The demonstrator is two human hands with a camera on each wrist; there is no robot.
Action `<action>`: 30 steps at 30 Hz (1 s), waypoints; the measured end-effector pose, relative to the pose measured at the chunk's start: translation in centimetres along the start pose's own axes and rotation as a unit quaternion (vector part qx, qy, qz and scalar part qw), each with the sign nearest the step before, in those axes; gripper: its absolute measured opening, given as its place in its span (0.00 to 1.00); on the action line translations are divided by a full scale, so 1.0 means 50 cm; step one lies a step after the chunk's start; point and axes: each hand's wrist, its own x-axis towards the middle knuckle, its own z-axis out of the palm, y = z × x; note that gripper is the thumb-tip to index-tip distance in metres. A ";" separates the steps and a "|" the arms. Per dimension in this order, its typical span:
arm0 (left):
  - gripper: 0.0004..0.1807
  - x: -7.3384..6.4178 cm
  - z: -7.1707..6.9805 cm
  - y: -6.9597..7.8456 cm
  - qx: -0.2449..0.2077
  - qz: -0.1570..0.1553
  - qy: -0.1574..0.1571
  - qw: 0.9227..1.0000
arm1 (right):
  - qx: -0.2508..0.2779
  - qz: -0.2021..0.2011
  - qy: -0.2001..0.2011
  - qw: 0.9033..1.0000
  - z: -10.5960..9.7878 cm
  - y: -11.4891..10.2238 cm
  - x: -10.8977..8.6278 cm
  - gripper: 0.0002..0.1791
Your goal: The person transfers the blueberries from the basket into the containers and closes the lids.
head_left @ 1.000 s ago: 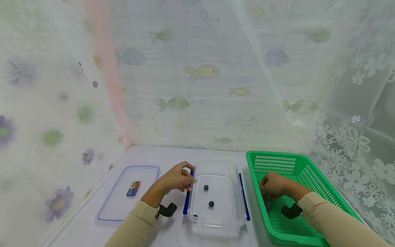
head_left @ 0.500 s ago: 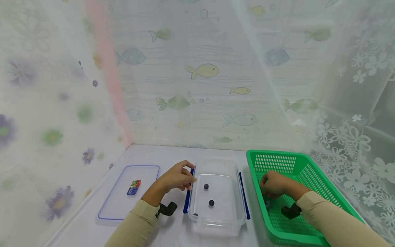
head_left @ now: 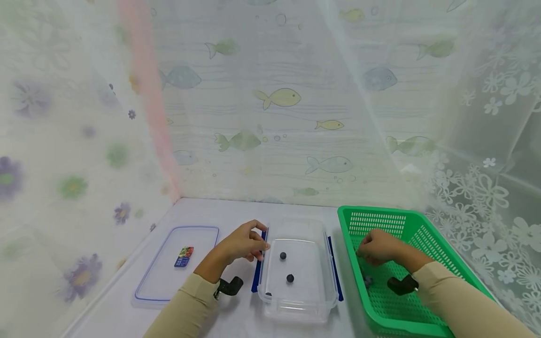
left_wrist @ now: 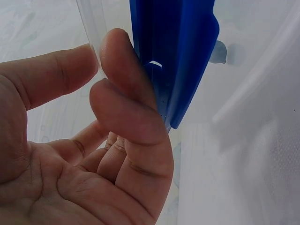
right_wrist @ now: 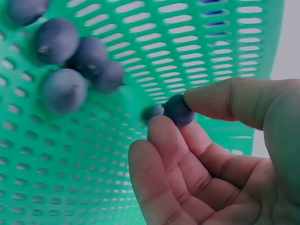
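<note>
A clear plastic food container (head_left: 296, 300) with blue side clips stands in the middle of the head view. My left hand (head_left: 240, 244) holds its left rim, thumb at the clear wall and fingers by the hanging blue clip (left_wrist: 176, 51). Inside the container lie several dark blueberries, one of them a blueberry (head_left: 289, 278) near the middle. Over in the green basket (head_left: 382, 324), my right hand (head_left: 379, 247) pinches a blueberry (right_wrist: 178, 111) between thumb and fingers. Another blueberry (right_wrist: 152, 114) shows just beyond its fingertips. More loose blueberries (right_wrist: 65, 91) lie close together in the basket.
A clear lid (head_left: 158, 281) with a blue-edged seal and a colourful label (head_left: 183, 257) lies flat on the white table (head_left: 236, 213), left of the container. Patterned curtains (head_left: 279, 155) hang behind and along both sides. The basket's raised rim stands right of the container.
My right hand has risen slightly inside the basket and shifted a little to the right. The left hand stays at the container's rim.
</note>
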 end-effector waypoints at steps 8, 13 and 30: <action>0.33 0.001 0.001 0.000 0.001 0.003 0.000 1.000 | 0.066 0.014 0.018 0.998 -0.037 -0.008 0.003 0.15; 0.33 0.001 0.001 0.001 0.000 0.000 0.001 1.000 | 0.114 0.011 0.039 0.993 -0.050 -0.019 0.000 0.16; 0.33 -0.001 0.000 0.002 -0.005 -0.002 0.000 1.000 | 0.165 -0.036 0.001 0.986 -0.051 -0.090 -0.022 0.09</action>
